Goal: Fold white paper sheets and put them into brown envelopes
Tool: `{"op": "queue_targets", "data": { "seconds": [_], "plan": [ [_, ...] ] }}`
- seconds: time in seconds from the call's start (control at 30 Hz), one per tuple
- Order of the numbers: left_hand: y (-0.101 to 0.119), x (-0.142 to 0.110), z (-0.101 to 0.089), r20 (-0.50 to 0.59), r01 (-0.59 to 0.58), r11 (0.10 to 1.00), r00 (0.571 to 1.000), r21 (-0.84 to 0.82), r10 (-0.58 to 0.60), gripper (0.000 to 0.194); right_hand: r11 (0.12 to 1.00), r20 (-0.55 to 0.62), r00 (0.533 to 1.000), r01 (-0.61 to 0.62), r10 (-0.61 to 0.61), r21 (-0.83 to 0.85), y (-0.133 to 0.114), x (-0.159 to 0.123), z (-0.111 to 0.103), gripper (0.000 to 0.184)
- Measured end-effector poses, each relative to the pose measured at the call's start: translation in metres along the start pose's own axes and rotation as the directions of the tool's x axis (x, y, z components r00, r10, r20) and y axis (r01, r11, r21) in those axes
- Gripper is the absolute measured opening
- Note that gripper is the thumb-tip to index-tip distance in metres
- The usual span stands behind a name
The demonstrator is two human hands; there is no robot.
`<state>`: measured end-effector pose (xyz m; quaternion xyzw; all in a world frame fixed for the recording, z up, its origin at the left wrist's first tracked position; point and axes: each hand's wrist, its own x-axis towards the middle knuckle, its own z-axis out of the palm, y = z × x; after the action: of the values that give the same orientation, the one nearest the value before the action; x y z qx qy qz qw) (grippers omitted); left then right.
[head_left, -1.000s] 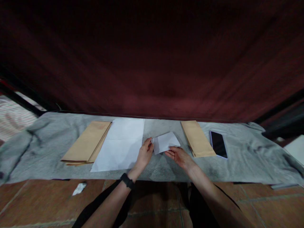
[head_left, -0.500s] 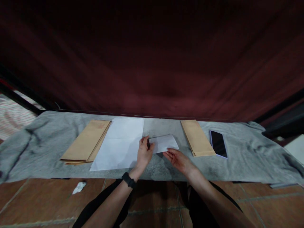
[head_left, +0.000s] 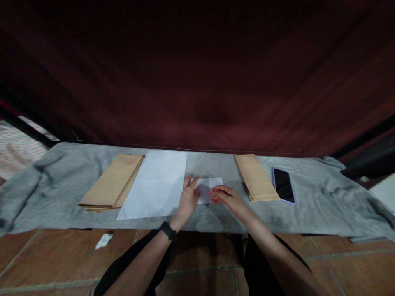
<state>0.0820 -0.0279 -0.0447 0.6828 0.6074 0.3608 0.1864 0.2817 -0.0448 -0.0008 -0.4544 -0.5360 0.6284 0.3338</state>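
White, the slip [head_left: 203, 190] lies between the hands near the middle of the table [head_left: 321, 197], its long axis roughly along the front edge. The left hand [head_left: 188, 200] touches its left end; the right hand [head_left: 227, 199] is over its right end. In this dimness I cannot tell whether either grip pinches it. Brown envelopes [head_left: 108, 183] lie toward the left corner, another envelope [head_left: 257, 179] to the right, contents hidden.

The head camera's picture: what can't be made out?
- Head view: left end of the small white paper, hidden by the left hand.
- Head view: whether the right hand touches it, blurred.
- Head view: mark on the brown paper stack, too faint.
- Head view: white object, cut off at right edge.
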Motion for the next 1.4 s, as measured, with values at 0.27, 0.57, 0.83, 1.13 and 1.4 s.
{"op": "queue_targets", "data": {
  "seconds": [0.27, 0.57, 0.83, 1.13, 1.4],
  "plan": [
    [0.019, -0.014, -0.003, 0.133, -0.154, 0.903, 0.985, 0.400, 0.109, 0.053, 0.461, 0.058, 0.928, 0.236, -0.368, -0.855, 0.031, 0.030, 0.008, 0.048],
    [0.012, -0.017, 0.007, 0.287, -0.312, 0.848, 0.937, 0.428, 0.200, 0.054, 0.353, 0.081, 0.939, 0.204, -0.334, -0.913, 0.041, 0.031, 0.021, 0.054],
    [0.012, -0.021, 0.006, 0.233, -0.254, 0.859, 0.959, 0.444, 0.162, 0.056, 0.337, 0.035, 0.929, 0.168, -0.368, -0.927, 0.052, 0.035, 0.022, 0.055],
    [0.013, -0.024, 0.007, 0.245, -0.207, 0.836, 0.965, 0.508, 0.091, 0.060, 0.172, -0.028, 0.916, 0.045, -0.400, -0.984, 0.063, 0.034, 0.004, 0.060],
    [0.012, -0.027, 0.009, 0.212, -0.132, 0.820, 0.977, 0.556, 0.013, 0.064, 0.170, -0.068, 0.916, 0.000, -0.395, -0.985, 0.070, 0.026, -0.017, 0.063]
  ]
}}
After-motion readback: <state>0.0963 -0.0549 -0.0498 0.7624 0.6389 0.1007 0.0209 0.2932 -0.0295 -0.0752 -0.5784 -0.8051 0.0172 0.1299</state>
